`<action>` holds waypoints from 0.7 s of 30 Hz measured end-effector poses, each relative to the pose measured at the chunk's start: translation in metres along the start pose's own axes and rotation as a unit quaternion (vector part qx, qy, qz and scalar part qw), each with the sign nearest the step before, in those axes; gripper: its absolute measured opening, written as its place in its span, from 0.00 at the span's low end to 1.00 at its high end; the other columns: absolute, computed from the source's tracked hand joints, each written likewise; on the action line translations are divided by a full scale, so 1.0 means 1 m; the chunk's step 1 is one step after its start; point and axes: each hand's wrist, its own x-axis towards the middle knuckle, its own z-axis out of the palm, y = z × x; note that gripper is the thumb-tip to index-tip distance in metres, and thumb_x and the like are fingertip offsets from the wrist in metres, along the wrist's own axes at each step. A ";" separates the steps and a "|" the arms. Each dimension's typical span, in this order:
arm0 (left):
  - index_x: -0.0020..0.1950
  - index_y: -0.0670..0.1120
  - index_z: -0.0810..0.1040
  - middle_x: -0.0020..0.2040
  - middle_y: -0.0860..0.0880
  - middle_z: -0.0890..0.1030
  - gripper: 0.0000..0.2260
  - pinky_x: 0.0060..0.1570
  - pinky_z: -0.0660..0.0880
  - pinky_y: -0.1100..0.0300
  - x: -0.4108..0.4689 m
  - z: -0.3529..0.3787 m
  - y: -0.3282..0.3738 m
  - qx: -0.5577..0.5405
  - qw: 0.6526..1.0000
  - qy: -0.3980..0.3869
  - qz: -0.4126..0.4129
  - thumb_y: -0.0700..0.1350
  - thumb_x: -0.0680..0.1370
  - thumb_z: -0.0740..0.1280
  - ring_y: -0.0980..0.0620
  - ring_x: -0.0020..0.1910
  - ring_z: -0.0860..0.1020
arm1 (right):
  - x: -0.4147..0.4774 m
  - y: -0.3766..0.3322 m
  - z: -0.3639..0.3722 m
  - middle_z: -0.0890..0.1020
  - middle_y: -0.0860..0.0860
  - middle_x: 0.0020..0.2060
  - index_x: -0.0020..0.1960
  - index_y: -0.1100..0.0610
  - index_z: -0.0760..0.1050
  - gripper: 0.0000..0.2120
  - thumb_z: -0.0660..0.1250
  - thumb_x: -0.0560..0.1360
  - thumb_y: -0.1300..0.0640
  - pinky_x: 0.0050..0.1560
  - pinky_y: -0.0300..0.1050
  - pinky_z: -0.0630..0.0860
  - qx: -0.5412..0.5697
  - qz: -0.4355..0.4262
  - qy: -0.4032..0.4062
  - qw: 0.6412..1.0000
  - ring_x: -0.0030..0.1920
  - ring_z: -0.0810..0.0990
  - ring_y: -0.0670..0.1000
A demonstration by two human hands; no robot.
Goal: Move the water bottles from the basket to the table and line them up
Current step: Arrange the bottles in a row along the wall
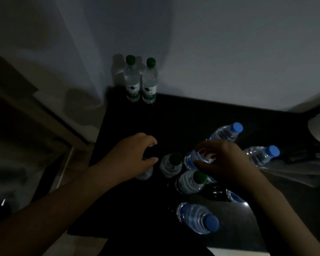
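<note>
Head view: two clear plastic green-capped bottles (131,80) stand lined up on the black table (192,115), far past the fingers (146,139); right hand (227,161) grips a clear blue-labelled bottle (192,157); left hand (131,154) curls over another clear bottle (146,174), hold unclear; more blue-capped bottles (198,218) wait nearby.

**Obs: operator's body, head view, low light**

Two hands and two forearms in frame; left hand (129,154) and right hand (224,161) both bare; left forearm (63,206) and right forearm (284,215) uncovered along their whole visible length, from the lower frame edge to the wrist; wrists slim, knuckles and tendons faintly ridged on the back of the right hand; nails just discernible on the right hand's fingertips (208,154), apparently short; finer detail lost to dimness. Dark mass (155,250) at the bottom edge between the arms; cannot tell whether it is clothing.
</note>
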 end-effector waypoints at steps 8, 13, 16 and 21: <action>0.61 0.49 0.75 0.56 0.51 0.74 0.20 0.54 0.73 0.56 -0.013 0.017 -0.008 0.059 0.997 -0.030 -0.026 0.52 0.71 0.72 0.52 0.53 0.75 | -0.018 0.019 0.023 0.76 0.49 0.55 0.61 0.51 0.75 0.20 0.72 0.71 0.51 0.50 0.42 0.76 -0.012 0.036 -0.026 0.999 0.51 0.76 0.47; 0.47 0.49 0.81 0.45 0.53 0.73 0.10 0.45 0.72 0.58 -0.016 0.022 -0.012 0.108 0.994 -0.008 -0.009 0.50 0.68 0.72 0.53 0.46 0.74 | -0.018 0.023 0.040 0.77 0.49 0.54 0.60 0.52 0.75 0.19 0.72 0.71 0.50 0.45 0.38 0.73 -0.030 0.033 -0.044 0.998 0.48 0.73 0.44; 0.45 0.49 0.81 0.43 0.54 0.69 0.07 0.42 0.66 0.62 -0.015 0.023 -0.014 0.111 0.994 0.007 -0.007 0.47 0.68 0.72 0.56 0.44 0.71 | -0.016 0.025 0.048 0.74 0.48 0.51 0.59 0.52 0.75 0.19 0.72 0.70 0.49 0.44 0.38 0.70 -0.055 0.036 -0.053 0.996 0.47 0.71 0.44; 0.42 0.48 0.80 0.43 0.53 0.69 0.07 0.43 0.70 0.60 -0.012 0.025 -0.012 0.100 0.995 0.015 -0.013 0.46 0.67 0.74 0.54 0.43 0.71 | -0.014 0.024 0.049 0.76 0.50 0.46 0.49 0.56 0.76 0.12 0.74 0.69 0.56 0.42 0.42 0.74 -0.025 0.021 -0.023 0.999 0.45 0.77 0.50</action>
